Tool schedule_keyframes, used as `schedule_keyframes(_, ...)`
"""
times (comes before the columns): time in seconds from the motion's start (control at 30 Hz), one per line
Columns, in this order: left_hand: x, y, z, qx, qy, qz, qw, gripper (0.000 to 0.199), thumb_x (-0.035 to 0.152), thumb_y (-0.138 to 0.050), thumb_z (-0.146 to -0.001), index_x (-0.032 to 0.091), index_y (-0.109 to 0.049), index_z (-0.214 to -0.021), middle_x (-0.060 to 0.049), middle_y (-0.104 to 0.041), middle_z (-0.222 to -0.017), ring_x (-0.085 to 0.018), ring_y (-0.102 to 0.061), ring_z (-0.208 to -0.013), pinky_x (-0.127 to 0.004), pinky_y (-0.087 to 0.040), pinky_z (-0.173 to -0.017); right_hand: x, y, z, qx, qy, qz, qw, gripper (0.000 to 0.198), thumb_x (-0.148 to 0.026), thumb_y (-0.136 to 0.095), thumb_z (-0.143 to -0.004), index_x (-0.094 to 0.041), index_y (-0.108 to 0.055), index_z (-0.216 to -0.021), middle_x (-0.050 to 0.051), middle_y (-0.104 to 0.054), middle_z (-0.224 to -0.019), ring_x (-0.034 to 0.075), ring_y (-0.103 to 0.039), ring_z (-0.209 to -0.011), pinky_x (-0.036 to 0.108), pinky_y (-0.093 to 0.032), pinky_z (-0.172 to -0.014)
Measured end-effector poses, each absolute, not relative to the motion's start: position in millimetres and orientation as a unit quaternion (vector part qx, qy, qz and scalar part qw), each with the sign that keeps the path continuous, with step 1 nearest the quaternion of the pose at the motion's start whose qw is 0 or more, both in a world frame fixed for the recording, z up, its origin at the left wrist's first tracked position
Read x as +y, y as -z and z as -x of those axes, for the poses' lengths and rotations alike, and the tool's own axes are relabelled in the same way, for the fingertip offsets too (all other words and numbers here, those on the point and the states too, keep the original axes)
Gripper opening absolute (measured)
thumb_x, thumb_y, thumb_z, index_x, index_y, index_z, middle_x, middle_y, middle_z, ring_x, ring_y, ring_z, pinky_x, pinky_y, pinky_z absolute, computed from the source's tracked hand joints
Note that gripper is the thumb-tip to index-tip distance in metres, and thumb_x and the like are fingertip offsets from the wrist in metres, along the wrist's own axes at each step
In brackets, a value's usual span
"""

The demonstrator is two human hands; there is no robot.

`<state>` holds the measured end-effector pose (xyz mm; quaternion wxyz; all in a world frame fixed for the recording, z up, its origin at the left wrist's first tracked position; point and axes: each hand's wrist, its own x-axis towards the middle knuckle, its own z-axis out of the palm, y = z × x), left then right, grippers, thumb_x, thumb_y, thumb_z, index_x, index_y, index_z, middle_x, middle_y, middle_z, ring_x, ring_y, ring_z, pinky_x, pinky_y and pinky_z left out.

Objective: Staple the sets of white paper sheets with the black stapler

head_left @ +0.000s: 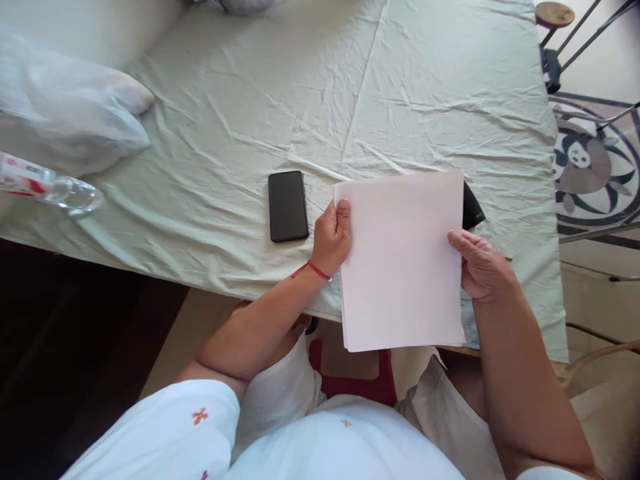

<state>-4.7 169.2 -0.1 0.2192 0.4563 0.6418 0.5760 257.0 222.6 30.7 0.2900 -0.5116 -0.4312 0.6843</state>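
Between my hands I hold a small stack of white paper sheets [403, 267], its lower part past the table's front edge. My left hand [331, 235] grips the left side, thumb on top and a red string bracelet at the wrist. On the right side, my right hand [483, 265] pinches the sheets with the thumb on the front; its other fingers are mostly hidden behind. A black object [472, 207] shows partly from behind the paper's right edge; what it is I cannot tell. Left of my left hand lies a black smartphone [289, 207], flat on the cloth.
A pale green cloth [240, 113] covers the table, wrinkled throughout. At the left are a plastic bottle [50, 187] lying on its side and a white plastic bag [75, 107]. A red stool [357, 387] shows below me. A round wooden seat [555, 15] stands beyond the right edge.
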Motion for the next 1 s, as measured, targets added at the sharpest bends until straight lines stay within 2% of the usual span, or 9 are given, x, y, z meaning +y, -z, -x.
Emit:
schedule_keyframes(0.1, 174.6, 2.3, 6.6, 0.622, -0.607, -0.420, 0.262, 0.062, 0.076, -0.044, -0.095, 0.017, -0.060, -0.090, -0.006, -0.064, -0.085, -0.017, -0.060, -0.083, -0.030, -0.047, -0.079, 217.2, -31.8, -252.4, -0.394, -0.694, 0.527, 0.295, 0.034, -0.047, -0.090, -0.069, -0.026, -0.076, -0.091, 0.004, -0.081, -0.093, 0.030, -0.079, -0.083, 0.047, -0.067, -0.077)
schedule_keyframes(0.17, 175.7, -0.4, 5.7, 0.580, -0.633, -0.369, 0.357, 0.055, 0.071, -0.051, -0.096, 0.017, -0.062, -0.103, -0.006, -0.068, -0.098, -0.018, -0.064, -0.094, -0.030, -0.051, -0.087, 215.6, -31.2, -249.2, -0.387, -0.675, 0.531, 0.336, 0.034, -0.046, -0.091, -0.067, -0.027, -0.076, -0.091, 0.003, -0.081, -0.091, 0.029, -0.079, -0.082, 0.047, -0.068, -0.077)
schedule_keyframes(0.27, 172.6, -10.4, 2.5, 0.493, -0.615, -0.279, 0.548, 0.045, 0.055, -0.063, -0.096, 0.019, -0.058, -0.122, -0.008, -0.070, -0.112, -0.020, -0.069, -0.100, -0.035, -0.055, -0.091, 216.5, -28.7, -247.0, -0.398, -0.629, 0.518, 0.422, 0.034, -0.047, -0.090, -0.070, -0.028, -0.077, -0.095, 0.003, -0.081, -0.098, 0.028, -0.078, -0.095, 0.047, -0.067, -0.085)
schedule_keyframes(0.4, 164.5, -22.1, -1.6, 0.458, -0.508, -0.252, 0.685, 0.042, 0.046, -0.070, -0.093, 0.013, -0.067, -0.119, -0.014, -0.073, -0.117, -0.025, -0.072, -0.100, -0.043, -0.057, -0.098, 217.8, -24.8, -247.3, -0.424, -0.577, 0.508, 0.479, 0.030, -0.047, -0.086, -0.077, -0.028, -0.077, -0.098, 0.004, -0.081, -0.105, 0.028, -0.075, -0.110, 0.046, -0.064, -0.094)
schedule_keyframes(0.5, 161.6, -20.2, -4.4, 0.469, -0.503, -0.245, 0.683, 0.041, 0.047, -0.070, -0.092, 0.013, -0.073, -0.114, -0.014, -0.074, -0.116, -0.025, -0.073, -0.097, -0.043, -0.058, -0.098, 218.2, -23.6, -249.1, -0.438, -0.571, 0.513, 0.469, 0.033, -0.051, -0.084, -0.078, -0.028, -0.076, -0.100, 0.005, -0.080, -0.109, 0.030, -0.073, -0.114, 0.049, -0.064, -0.094)
schedule_keyframes(0.63, 160.9, -10.6, -8.4, 0.455, -0.508, -0.274, 0.678, 0.039, 0.051, -0.070, -0.092, 0.015, -0.076, -0.105, -0.014, -0.075, -0.104, -0.024, -0.074, -0.089, -0.042, -0.062, -0.087, 221.1, -22.8, -253.4, -0.479, -0.563, 0.541, 0.402, 0.037, -0.060, -0.075, -0.084, -0.033, -0.073, -0.109, 0.004, -0.079, -0.114, 0.034, -0.072, -0.118, 0.053, -0.066, -0.089)
schedule_keyframes(0.8, 164.2, -6.1, -7.2, 0.492, -0.493, -0.329, 0.638, 0.045, 0.057, -0.065, -0.093, 0.013, -0.072, -0.096, -0.012, -0.073, -0.093, -0.022, -0.072, -0.083, -0.038, -0.060, -0.080, 222.4, -22.3, -257.3, -0.496, -0.574, 0.559, 0.334, 0.045, -0.066, -0.074, -0.081, -0.032, -0.075, -0.111, 0.006, -0.081, -0.100, 0.038, -0.076, -0.104, 0.055, -0.068, -0.077)
schedule_keyframes(0.9, 172.1, -3.4, 2.7, 0.536, -0.531, -0.363, 0.547, 0.040, 0.053, -0.059, -0.097, 0.015, -0.065, -0.094, -0.007, -0.069, -0.085, -0.016, -0.064, -0.077, -0.030, -0.053, -0.073, 220.5, -24.4, -257.9, -0.477, -0.594, 0.570, 0.308, 0.048, -0.068, -0.079, -0.074, -0.031, -0.077, -0.105, 0.005, -0.081, -0.091, 0.037, -0.078, -0.088, 0.052, -0.068, -0.068)
schedule_keyframes(1.0, 180.1, -0.9, 15.3, 0.627, -0.512, -0.384, 0.445, 0.025, 0.033, -0.058, -0.096, 0.015, -0.057, -0.079, 0.000, -0.051, -0.066, -0.010, -0.045, -0.058, -0.022, -0.037, -0.055, 218.4, -27.1, -257.7, -0.470, -0.609, 0.574, 0.280, 0.047, -0.068, -0.081, -0.072, -0.030, -0.078, -0.101, 0.004, -0.081, -0.085, 0.035, -0.078, -0.078, 0.050, -0.068, -0.063)
